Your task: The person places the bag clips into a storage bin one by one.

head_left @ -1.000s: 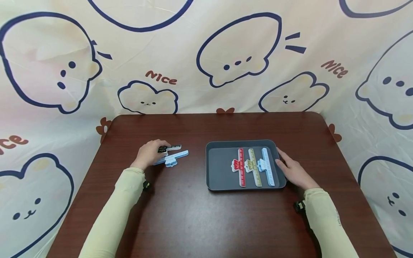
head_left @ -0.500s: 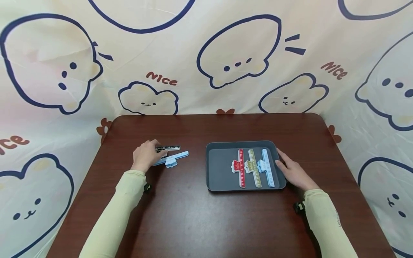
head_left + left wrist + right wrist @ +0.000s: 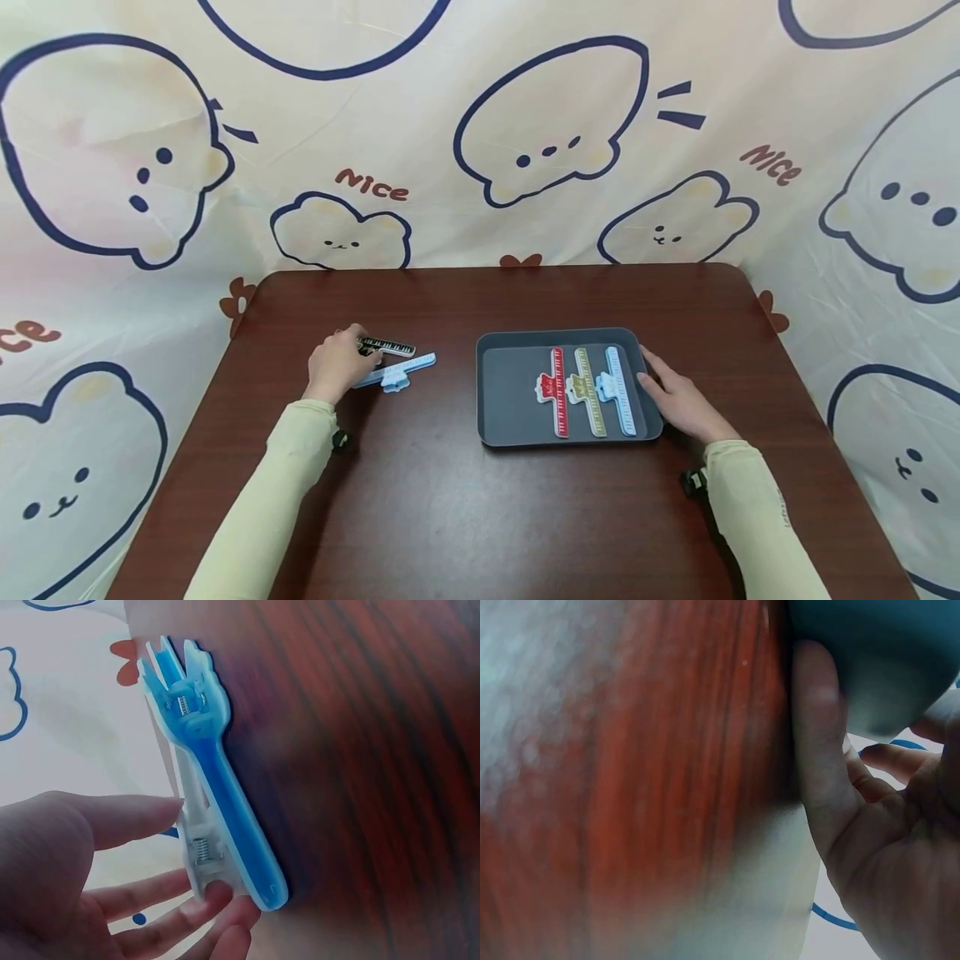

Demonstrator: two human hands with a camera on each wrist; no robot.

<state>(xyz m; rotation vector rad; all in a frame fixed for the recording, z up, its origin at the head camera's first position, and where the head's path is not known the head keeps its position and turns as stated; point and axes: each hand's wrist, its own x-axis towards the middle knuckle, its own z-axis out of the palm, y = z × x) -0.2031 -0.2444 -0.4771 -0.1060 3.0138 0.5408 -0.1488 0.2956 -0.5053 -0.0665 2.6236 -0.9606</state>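
Observation:
My left hand (image 3: 335, 367) pinches a black ruler clip (image 3: 388, 346) with piano-key markings between thumb and fingers, at the left of the table. In the left wrist view the clip's pale spring side (image 3: 201, 851) shows between them. Beside it, nearer to me, lies a light blue ruler clip (image 3: 395, 374), its handle toward me. My right hand (image 3: 686, 402) rests against the right side of the grey tray (image 3: 502, 417), fingers fairly straight, thumb along the wall. On the tray lie a red clip (image 3: 559, 392), a yellow-green clip (image 3: 590, 392) and a blue clip (image 3: 619, 392), side by side.
The brown wooden table (image 3: 480, 517) has rounded far corners. A patterned curtain (image 3: 435, 225) with cartoon bears stands behind it and along both sides. The left part of the tray is bare.
The left hand has shifted slightly left, and the black clip has moved with it and turned, its right end now angled toward me. The right hand and tray stay put.

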